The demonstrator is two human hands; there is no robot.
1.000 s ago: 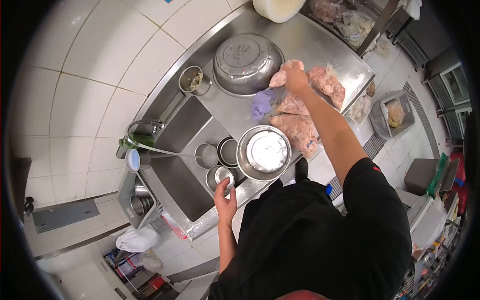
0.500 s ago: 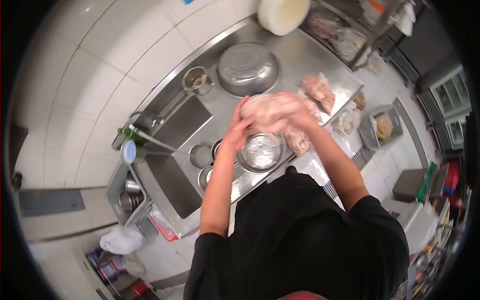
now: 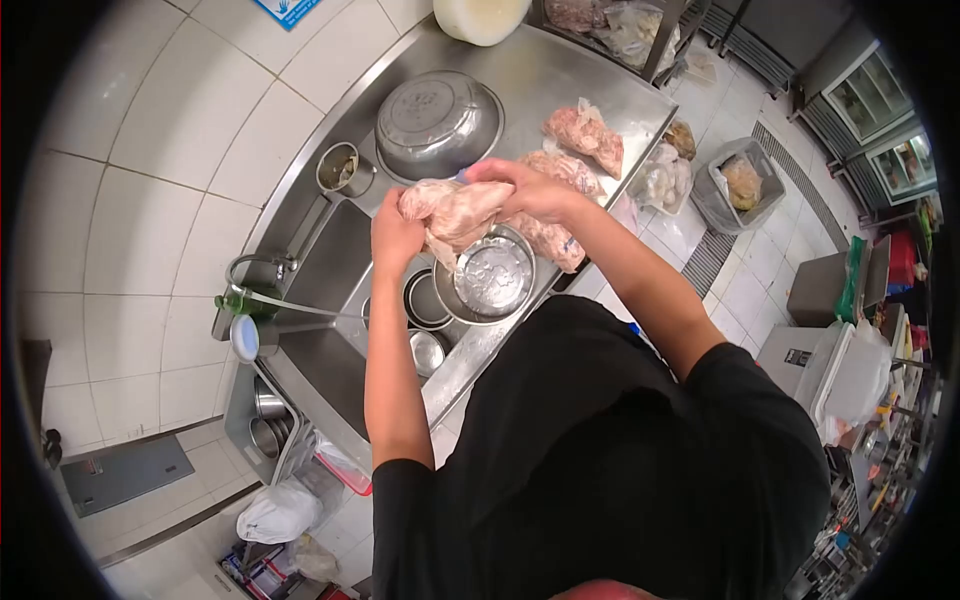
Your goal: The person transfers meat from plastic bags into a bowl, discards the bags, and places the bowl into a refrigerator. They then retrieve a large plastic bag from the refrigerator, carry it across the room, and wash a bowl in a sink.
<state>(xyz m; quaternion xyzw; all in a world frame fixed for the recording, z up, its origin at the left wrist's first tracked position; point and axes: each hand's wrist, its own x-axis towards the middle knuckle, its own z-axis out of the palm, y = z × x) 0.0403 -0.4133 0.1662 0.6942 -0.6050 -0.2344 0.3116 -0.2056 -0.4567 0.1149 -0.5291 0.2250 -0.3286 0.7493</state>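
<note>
Evidently gripping with left hand (image 3: pixel 396 230) and right hand (image 3: pixel 537 193), from opposite sides, the bagged meat (image 3: pixel 458 212): stretched lengthwise roughly from hand to hand, touching both, seen across the far side of the steel bowl (image 3: pixel 495 280), near the upturned basin (image 3: pixel 437 125).

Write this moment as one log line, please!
left hand: holding clear plastic bag of pink raw meat | right hand: same bag | nearby: round silver metal bowl
</note>
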